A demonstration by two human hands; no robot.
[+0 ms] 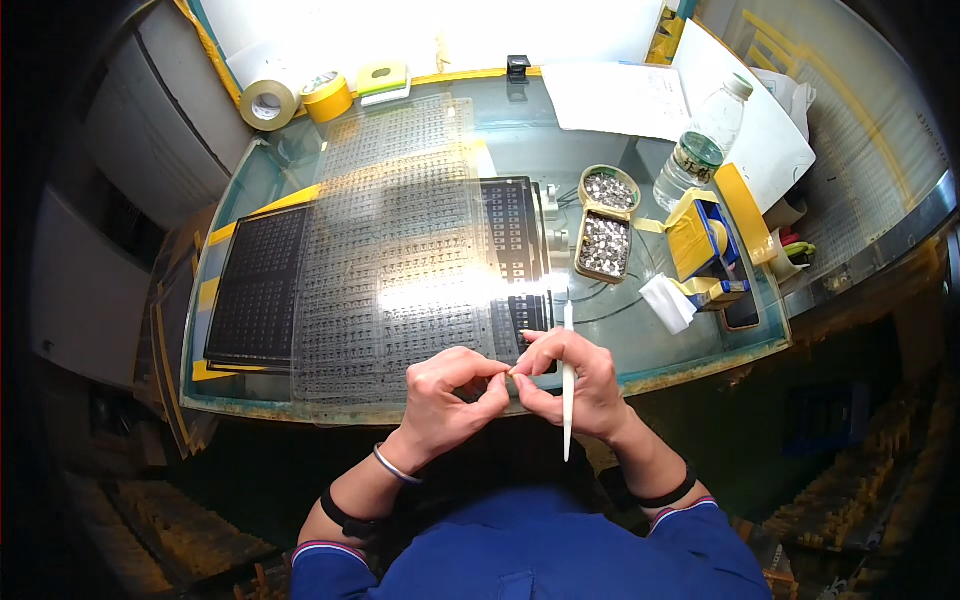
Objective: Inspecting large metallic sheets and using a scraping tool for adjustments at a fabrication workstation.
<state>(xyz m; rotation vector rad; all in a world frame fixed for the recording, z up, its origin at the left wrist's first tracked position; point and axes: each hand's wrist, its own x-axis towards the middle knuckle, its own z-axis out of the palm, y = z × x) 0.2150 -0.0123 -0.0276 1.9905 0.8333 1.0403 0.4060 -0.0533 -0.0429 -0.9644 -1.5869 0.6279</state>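
My left hand (452, 395) and my right hand (578, 378) meet fingertip to fingertip just over the near edge of the glass-topped table. Both are pinched closed on a tiny piece between them, too small to make out. A slim white pen-like tool (569, 400) is also held in my right hand, roughly upright between its fingers. Left of my hands lies a large clear perforated sheet (390, 260) with rows of small dark marks. Beneath it are a black panel (255, 285) at the left and another dark panel (512, 225) at the right.
A round tin (609, 188) and a rectangular tin (603, 245) hold many small silvery pieces. Right of them stand a water bottle (705, 140) and a yellow-and-blue tape dispenser (702, 237). Tape rolls (326, 97) sit at the back left, paper (615, 100) at the back.
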